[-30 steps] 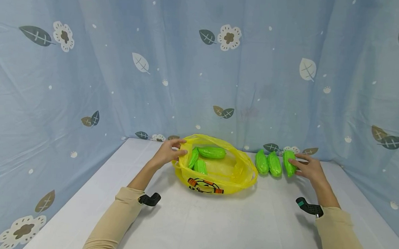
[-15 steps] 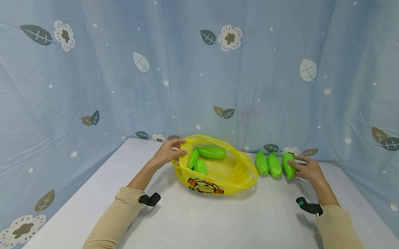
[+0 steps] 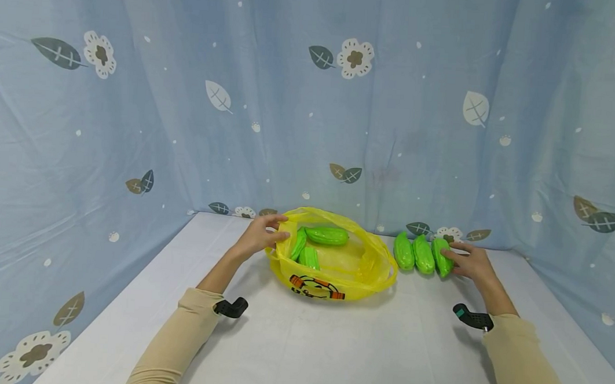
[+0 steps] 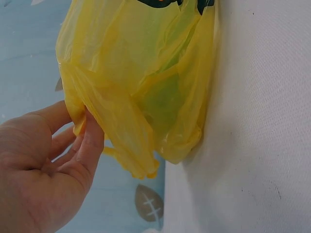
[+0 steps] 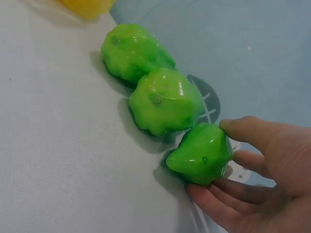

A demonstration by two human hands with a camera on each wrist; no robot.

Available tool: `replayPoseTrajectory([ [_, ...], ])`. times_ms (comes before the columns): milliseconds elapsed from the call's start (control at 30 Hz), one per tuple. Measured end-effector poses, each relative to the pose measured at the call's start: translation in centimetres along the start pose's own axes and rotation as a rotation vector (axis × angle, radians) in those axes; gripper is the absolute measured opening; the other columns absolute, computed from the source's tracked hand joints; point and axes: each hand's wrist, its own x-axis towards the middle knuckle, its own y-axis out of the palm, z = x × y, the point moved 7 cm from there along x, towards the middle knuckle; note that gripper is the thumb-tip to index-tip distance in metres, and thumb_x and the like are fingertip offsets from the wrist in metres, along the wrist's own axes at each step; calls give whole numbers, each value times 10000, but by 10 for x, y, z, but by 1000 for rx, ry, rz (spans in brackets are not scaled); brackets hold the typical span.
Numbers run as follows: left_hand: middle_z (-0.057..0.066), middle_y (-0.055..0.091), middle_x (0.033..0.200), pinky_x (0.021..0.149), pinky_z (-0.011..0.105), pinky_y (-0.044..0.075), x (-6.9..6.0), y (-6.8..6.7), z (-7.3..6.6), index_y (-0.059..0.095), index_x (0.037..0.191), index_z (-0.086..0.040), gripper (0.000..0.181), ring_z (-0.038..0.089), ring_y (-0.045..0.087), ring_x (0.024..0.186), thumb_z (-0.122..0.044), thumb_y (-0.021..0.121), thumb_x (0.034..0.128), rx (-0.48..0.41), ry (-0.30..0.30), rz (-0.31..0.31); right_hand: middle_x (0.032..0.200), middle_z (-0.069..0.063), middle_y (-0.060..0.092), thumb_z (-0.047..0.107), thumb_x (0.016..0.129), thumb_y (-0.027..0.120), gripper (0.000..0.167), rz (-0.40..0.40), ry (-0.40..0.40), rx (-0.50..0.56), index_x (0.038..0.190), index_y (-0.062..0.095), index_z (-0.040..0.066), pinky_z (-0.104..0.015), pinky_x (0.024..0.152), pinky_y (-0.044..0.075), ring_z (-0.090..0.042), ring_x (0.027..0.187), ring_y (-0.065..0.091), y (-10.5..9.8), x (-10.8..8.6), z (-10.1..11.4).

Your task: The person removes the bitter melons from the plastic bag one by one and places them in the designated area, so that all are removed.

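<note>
My left hand (image 3: 258,236) pinches the left rim of a yellow plastic bag (image 3: 367,285), which stands with its mouth spread. In the left wrist view, the bag film (image 4: 112,63) is caught between thumb and fingers. Several glossy, ridged green gourds lie inside, one gourd (image 3: 327,235) along the back. To the right of the bag, my right hand (image 3: 474,263) holds another green gourd (image 3: 442,257) between thumb and fingers. In the right wrist view, this gourd (image 5: 203,153) sits right beside the middle gourd (image 5: 165,99) of a row.
Two more gourds lie close together on the white table (image 3: 351,345), a left gourd (image 3: 403,252) and a middle gourd (image 3: 423,255). A blue patterned curtain (image 3: 290,127) hangs behind the table's back edge and along both sides.
My right hand has shifted the gourd left and slightly nearer to me, up against the other two. The left hand and the bag have stayed in place.
</note>
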Motion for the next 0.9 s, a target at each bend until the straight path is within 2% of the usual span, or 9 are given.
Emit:
replayPoseTrajectory([
  [167,146,544,1170,724,318,617,0,0,-1,546,1395,-125,526,247,659,977,-262,710,915,1,3,1,1500,-370,306,527,906,620,856,-8,20,10,1518,320,8,-194,627,569,-457,1303,481,1,3,-3],
  [300,148,539,1181,724,324,617,-1,0,-1,544,1397,-123,527,254,651,974,-262,709,916,-5,3,7,1501,-355,325,530,907,620,844,-14,37,-4,1517,333,22,-181,598,539,-441,1288,503,1,5,-5],
  [567,155,547,1202,788,482,604,-1,1,0,552,1389,-126,518,240,686,959,-257,710,914,-16,-4,12,1490,-376,315,498,931,605,816,-1,20,-47,1509,327,-5,-220,661,576,-442,1262,531,3,1,-2],
  [900,157,550,1178,785,489,602,0,1,2,557,1384,-125,511,203,691,888,-243,714,911,-21,-10,6,1497,-374,303,522,930,597,830,9,22,-72,1520,314,12,-296,760,602,-446,1278,511,4,0,-3],
])
